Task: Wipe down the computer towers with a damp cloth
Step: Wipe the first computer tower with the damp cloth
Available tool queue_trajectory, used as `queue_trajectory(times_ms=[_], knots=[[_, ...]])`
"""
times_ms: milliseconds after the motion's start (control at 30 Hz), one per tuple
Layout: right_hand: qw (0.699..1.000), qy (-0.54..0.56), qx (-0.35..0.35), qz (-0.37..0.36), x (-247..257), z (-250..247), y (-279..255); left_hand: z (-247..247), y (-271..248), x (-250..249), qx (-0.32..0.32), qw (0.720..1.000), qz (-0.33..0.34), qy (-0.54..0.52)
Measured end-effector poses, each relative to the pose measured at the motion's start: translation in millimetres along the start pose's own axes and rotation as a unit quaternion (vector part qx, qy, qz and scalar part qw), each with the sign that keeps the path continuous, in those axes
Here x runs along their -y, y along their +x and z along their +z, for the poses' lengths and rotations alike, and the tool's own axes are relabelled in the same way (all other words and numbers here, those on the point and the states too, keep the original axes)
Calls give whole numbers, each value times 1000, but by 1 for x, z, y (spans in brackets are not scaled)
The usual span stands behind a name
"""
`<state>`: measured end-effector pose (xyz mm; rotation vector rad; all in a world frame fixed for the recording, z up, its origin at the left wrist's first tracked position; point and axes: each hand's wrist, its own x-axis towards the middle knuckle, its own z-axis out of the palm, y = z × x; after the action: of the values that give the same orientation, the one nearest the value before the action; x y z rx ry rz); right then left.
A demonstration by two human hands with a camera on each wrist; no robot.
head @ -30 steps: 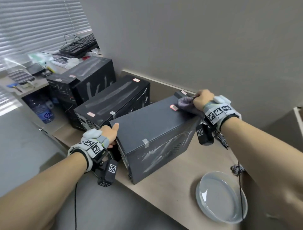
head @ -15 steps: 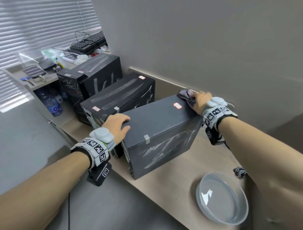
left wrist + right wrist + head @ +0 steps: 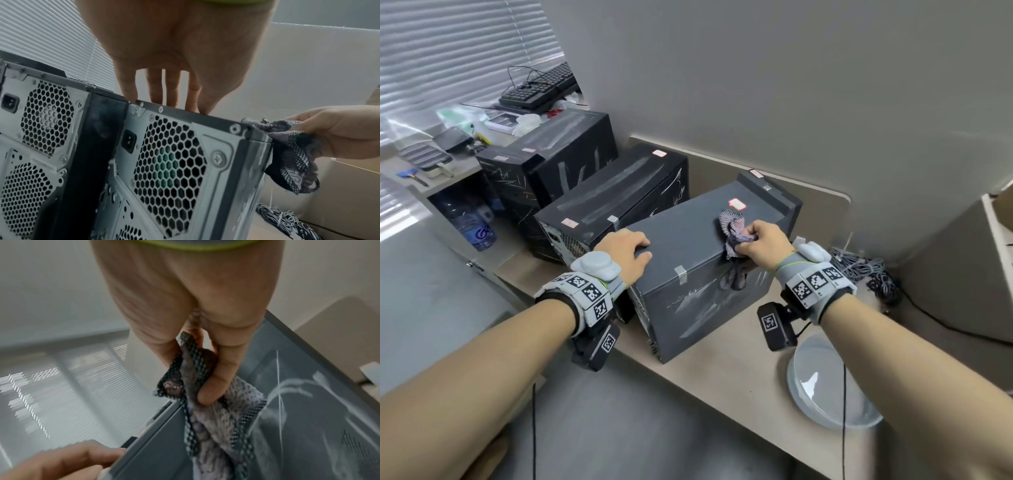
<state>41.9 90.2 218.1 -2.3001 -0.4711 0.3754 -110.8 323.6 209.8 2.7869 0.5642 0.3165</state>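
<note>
dark grey tower (image 3: 688,246); purplish netted cloth (image 3: 732,233)

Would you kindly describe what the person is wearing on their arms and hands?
Both forearms are bare, without sleeves. Each wrist carries a grey band with black-and-white square markers, a pale rounded lump on top, and a black tagged camera box beneath. Thin black cables hang down.

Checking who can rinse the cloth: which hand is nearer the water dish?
Right. The right hand grips the cloth on the tower above the water dish; the left hand rests on the tower's far edge.
</note>
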Motion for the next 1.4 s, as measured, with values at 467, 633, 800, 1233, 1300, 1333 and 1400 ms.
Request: queue_trajectory(times_ms=[467,633,800,1233,1300,1333,1400], knots=[[977,-123,-10,-176,25,59,-56,6,-14,7,55,998,8,-9],[985,-140,-86,-52,4,14,-19,3,-20,-3,54,998,-17,-12],[981,-133,-36,-135,9,34,-33,7,-22,-22,30,998,-57,-14],[977,183,-1,110,-77,0,21,8,-30,-34,4,996,-88,2],[955,252,42,151,-75,4,18,10,-30,-32,-6,995,-95,-1],[946,276,62,162,-68,6,11,11,-29,-31,-13,995,-96,-3],[936,299,102,157,-56,20,-3,12,-29,-30,-28,995,-92,-6]])
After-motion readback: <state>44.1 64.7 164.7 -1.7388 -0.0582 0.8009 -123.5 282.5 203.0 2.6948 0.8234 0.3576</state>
